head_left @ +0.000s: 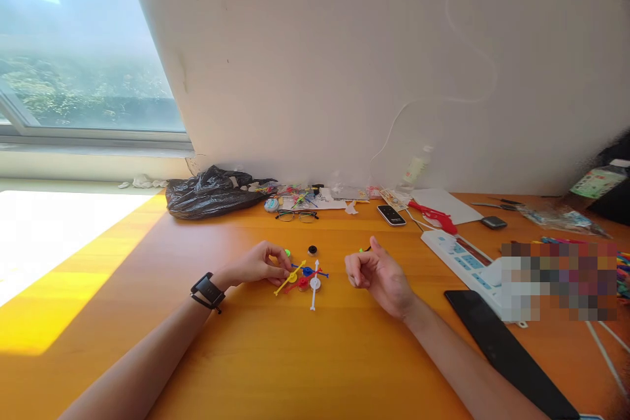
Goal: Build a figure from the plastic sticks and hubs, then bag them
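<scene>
A cluster of plastic arrow spinners lies on the table between my hands. The fingertips of my left hand [263,264], drawn together, pinch the yellow arrow spinner [292,278] near its round hub. Close beside it are a red arrow spinner [302,283], a blue one [308,272] and a white one [315,284]. A small green piece [287,253] shows behind my left fingers. Just beyond the cluster sits a black round piece [312,250]. My right hand [381,281] hovers to the right, fingers half curled and thumb raised apart. Behind it, a green-and-black bit [363,250] is mostly hidden.
A black plastic bag [211,193], glasses [296,216] and small bagged parts [305,195] line the wall side. Rightward are a white-and-black device [391,214], a red tool [433,215], a power strip [460,261] and a dark flat slab [502,348].
</scene>
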Demonstrator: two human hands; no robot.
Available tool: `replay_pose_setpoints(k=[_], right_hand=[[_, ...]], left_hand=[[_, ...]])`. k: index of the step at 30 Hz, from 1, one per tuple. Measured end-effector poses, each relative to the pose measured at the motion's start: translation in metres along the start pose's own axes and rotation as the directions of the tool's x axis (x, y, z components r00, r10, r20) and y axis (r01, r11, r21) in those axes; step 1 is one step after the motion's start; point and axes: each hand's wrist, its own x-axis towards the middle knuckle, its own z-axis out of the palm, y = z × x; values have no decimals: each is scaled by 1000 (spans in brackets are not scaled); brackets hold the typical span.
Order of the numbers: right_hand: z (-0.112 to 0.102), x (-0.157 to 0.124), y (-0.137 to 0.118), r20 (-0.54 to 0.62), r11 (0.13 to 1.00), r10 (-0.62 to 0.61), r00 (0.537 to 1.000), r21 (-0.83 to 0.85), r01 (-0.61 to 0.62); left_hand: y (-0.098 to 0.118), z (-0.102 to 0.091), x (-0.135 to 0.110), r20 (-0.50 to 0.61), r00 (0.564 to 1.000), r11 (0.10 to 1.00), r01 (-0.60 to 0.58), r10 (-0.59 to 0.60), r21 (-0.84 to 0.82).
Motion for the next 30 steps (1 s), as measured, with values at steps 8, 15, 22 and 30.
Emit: replay_pose_setpoints(k=[8, 15, 22, 30], right_hand=[[-2, 1, 3, -29, 999, 18, 999, -47, -19], [-17, 12, 20, -405, 925, -156, 901, -379, -10], [-58, 17, 14, -369, 364, -472, 801, -909, -204], [-58, 11, 13, -299, 179, -280, 912, -950, -257]], left_hand=[[-3, 3, 4, -143, 986, 991, -72, 88, 115], [-17, -10, 12, -406, 804, 846, -209, 434, 490], [-20, -8, 10, -222, 871, 729, -199, 437, 655], [-24, -7, 12, -225, 848, 684, -200, 479, 702]])
